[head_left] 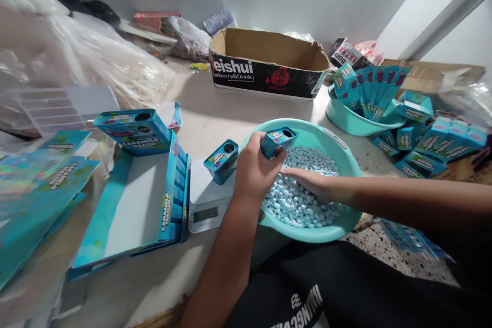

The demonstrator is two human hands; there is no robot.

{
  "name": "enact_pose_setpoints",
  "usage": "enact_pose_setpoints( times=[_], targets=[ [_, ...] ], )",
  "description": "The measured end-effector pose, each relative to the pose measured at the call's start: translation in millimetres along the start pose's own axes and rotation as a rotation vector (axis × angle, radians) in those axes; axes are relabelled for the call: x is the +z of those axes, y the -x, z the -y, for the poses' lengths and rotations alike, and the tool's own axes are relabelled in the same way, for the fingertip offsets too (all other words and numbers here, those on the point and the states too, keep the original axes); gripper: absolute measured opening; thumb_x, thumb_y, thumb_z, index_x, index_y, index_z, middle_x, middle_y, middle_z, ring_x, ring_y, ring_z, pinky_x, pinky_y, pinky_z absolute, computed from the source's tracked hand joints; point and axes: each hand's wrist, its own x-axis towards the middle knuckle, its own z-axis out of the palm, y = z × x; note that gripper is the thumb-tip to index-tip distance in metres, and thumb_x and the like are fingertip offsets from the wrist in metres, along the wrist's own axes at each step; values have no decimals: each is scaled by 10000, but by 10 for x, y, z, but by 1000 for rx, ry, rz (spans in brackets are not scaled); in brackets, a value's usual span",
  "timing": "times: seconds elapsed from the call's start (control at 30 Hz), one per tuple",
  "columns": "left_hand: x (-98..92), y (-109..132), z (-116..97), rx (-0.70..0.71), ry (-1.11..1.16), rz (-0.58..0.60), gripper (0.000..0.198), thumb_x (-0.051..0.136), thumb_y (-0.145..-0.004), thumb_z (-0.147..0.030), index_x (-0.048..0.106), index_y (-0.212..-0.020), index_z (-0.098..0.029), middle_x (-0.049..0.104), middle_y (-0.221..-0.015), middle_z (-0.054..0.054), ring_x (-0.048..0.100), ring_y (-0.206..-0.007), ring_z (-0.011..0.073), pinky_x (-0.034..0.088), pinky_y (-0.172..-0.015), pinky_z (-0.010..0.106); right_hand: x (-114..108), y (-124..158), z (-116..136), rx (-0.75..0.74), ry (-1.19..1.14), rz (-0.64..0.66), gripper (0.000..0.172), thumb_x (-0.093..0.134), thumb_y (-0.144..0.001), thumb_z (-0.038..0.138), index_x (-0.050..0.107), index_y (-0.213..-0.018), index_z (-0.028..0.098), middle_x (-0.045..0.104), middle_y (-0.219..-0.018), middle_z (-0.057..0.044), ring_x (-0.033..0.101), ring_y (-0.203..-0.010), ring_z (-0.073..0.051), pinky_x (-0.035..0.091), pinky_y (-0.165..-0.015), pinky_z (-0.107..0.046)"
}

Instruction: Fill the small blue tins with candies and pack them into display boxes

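Note:
My left hand point(255, 169) is closed around a small blue candy box point(280, 139) with a dark round opening on top, tilted over a turquoise basin point(348, 164). Small pale-blue candies point(303, 205) fill much of that basin. Among them lies my right hand point(313, 182), its visible finger stretched toward the left hand; its other fingers are hidden. Beside my left wrist, a second candy box point(222, 161) stands on a white kitchen scale point(207, 202), whose display digits are hard to read.
Left of the scale is a blue display carton point(169, 205), with candy boxes point(136, 130) at its back end. Flat printed cardboard point(46, 195) lies far left. Behind stands an open cardboard box point(269, 69). At right, a smaller turquoise bowl point(348, 118) holds packages near stacked candy boxes point(449, 136).

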Motion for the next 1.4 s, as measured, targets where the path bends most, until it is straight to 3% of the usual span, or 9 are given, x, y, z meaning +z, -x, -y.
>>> enact_pose_setpoints(
  times=[0.13, 0.2, 0.4, 0.53, 0.67, 0.93, 1.13, 1.23, 1.4],
  targets=[
    [10, -3, 1, 1, 8, 39, 253, 749, -761, -303, 573, -924, -224, 671, -838, 14, 623, -763, 187, 442, -662, 292, 146, -100, 71, 329, -538, 260, 718, 172, -966, 619, 742, -1096, 202, 768, -824, -111, 747, -789, -298, 593, -789, -508],
    [15, -7, -9, -6, -1, 54, 256, 749, -758, -298, 578, -935, -225, 680, -855, 16, 629, -780, 192, 445, -678, 298, 218, -170, 95, 297, -633, 306, 755, 124, -960, 612, 721, -1155, 192, 771, -884, -117, 747, -831, -296, 582, -825, -507],
    [7, -18, -48, -65, 9, 56, 291, 770, -742, -296, 573, -945, -233, 682, -858, 2, 632, -792, 185, 460, -698, 301, 405, -368, 121, -23, -494, 140, 840, -60, -952, 510, 651, -1288, 213, 760, -977, -92, 705, -1010, -259, 522, -956, -473],
    [-9, -20, -67, -95, 23, 45, 328, 776, -741, -298, 568, -988, -239, 690, -906, 5, 648, -863, 197, 480, -744, 310, 422, -445, 154, 221, -703, 149, 818, -5, -914, 583, 686, -1185, 239, 744, -851, -85, 701, -952, -293, 546, -879, -506],
    [-25, -20, -109, -108, 57, -21, 388, 794, -728, -299, 563, -1035, -243, 691, -943, 10, 657, -911, 210, 500, -770, 321, 291, -506, 242, 435, -992, -75, 608, 285, -870, 658, 695, -1054, 248, 699, -692, -68, 702, -811, -293, 580, -773, -461],
    [-26, 73, -235, -32, 73, -142, 452, 836, -697, -303, 567, -1057, -248, 682, -931, 0, 655, -861, 187, 510, -737, 314, -38, -622, 288, 139, -1494, -313, 239, 523, -881, 413, 626, -906, 199, 704, -718, -39, 688, -757, -226, 604, -739, -359],
    [-19, 104, -199, 169, 56, -187, 427, 809, -703, -342, 562, -1033, -233, 666, -946, 20, 653, -877, 207, 520, -806, 373, -296, -568, 314, -37, -1735, -467, 140, 554, -875, 324, 619, -865, 200, 708, -723, -14, 681, -700, -185, 603, -717, -337],
    [-25, 82, -160, 166, 39, -103, 398, 783, -722, -329, 554, -1030, -224, 660, -938, 25, 646, -890, 209, 516, -810, 367, -433, -512, 354, -106, -1756, -576, 151, 526, -880, 317, 615, -855, 198, 716, -746, -27, 685, -703, -169, 593, -673, -302],
    [-8, 44, -118, 87, -113, 289, 327, 699, -780, -269, 567, -1075, -216, 655, -1046, 60, 616, -985, 244, 488, -847, 386, -541, -416, 413, -145, -1739, -608, 165, 524, -868, 358, 581, -849, 204, 697, -746, -25, 687, -722, -160, 548, -587, -239]
  ],
)
